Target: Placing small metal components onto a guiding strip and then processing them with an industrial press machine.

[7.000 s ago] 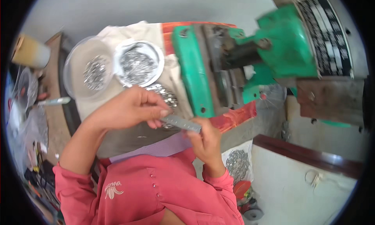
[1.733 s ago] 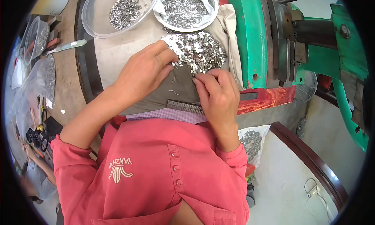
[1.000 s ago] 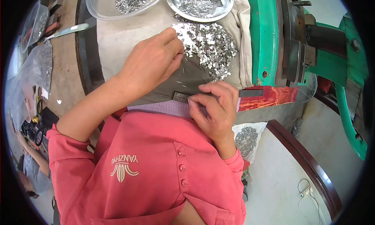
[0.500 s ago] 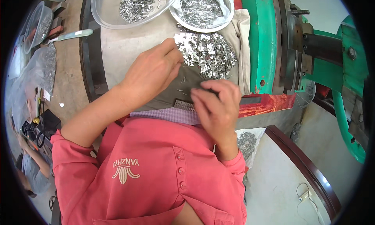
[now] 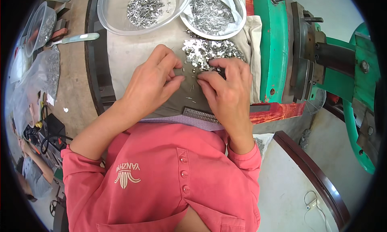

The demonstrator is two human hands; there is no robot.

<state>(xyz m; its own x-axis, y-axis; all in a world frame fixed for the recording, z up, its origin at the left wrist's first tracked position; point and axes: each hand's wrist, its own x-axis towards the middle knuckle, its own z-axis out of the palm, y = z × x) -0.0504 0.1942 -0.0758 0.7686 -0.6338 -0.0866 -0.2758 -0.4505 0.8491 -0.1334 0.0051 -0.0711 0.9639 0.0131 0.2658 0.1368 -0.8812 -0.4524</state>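
Left hand: the left hand [image 5: 156,76] is over the cloth [image 5: 135,54], left of the heap; fingers curled, thumb and forefinger tips slightly parted; whether it grips anything I cannot tell.
Right hand: the right hand [image 5: 229,85] is at the heap's near side, thumb and fingers bent toward the bits; whether a bit is pinched I cannot tell.
Heap: the heap [image 5: 201,54] of small shiny metal bits lies toward the cloth's right edge, partly hidden by the right hand.
Pins: a few thin pins [image 5: 191,98] lie loose between the hands and the cloth's near edge.
Strip: a toothed metal strip [image 5: 199,114] lies along that near edge, beside checked fabric [image 5: 177,120]; its right end meets the right hand in this view.
Containers: a clear tub [image 5: 104,24] and, just right of it, a white bowl [image 5: 213,37] stand beyond the heap, both holding metal pieces.
Machine: a green machine [image 5: 272,50] stands past the cloth's right edge.
Wooden desk: a pale-handled tool [image 5: 82,37] reaches over the right edge of the desk [image 5: 74,91].
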